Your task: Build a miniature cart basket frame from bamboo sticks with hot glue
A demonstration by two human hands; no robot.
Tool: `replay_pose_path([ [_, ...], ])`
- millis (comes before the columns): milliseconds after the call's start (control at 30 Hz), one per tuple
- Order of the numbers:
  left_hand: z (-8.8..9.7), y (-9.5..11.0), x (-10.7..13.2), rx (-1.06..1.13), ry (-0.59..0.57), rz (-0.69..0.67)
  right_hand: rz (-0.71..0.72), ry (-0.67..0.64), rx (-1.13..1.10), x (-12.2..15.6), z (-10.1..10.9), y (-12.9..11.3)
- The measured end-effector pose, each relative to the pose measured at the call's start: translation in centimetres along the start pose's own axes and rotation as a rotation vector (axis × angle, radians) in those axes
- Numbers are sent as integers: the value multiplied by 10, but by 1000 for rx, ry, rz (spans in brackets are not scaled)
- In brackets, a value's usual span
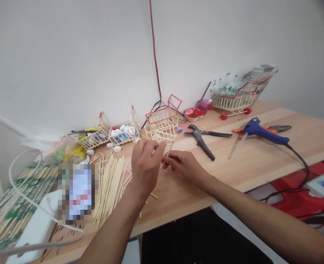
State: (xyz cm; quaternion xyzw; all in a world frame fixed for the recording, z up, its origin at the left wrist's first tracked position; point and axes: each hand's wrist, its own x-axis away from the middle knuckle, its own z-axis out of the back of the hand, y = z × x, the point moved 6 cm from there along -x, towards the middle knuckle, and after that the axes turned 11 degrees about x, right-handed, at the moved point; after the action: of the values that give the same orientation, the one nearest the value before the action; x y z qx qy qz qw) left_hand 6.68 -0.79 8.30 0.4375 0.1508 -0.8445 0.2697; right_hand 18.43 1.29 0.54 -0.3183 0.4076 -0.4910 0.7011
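My right hand pinches a short wooden stick that points up and away, just above the table. Beside it on the left is my left hand, its back toward me and its fingers curled. What its fingertips hold is hidden behind the hand. Behind the hands stands a small cart frame built of thin sticks with a red-edged top. A pile of loose wooden sticks lies left of my left hand, with shorter cut pieces around it.
Pliers and a blue glue gun lie to the right. Further back are a red paint dish and a filled stick cart. Two stick carts hold caps, the nearer one central. A white power strip lies left.
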Motion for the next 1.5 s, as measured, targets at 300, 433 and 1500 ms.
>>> replay_pose_path([
  [300,-2,-1,1,5,-4,9,17,-49,-31,1,-2,-2],
  [433,-3,-1,0,-9,-13,6,23,-51,-15,1,-3,-4],
  [1500,7,-9,-2,262,106,205,71,101,189,-1,12,-8],
])
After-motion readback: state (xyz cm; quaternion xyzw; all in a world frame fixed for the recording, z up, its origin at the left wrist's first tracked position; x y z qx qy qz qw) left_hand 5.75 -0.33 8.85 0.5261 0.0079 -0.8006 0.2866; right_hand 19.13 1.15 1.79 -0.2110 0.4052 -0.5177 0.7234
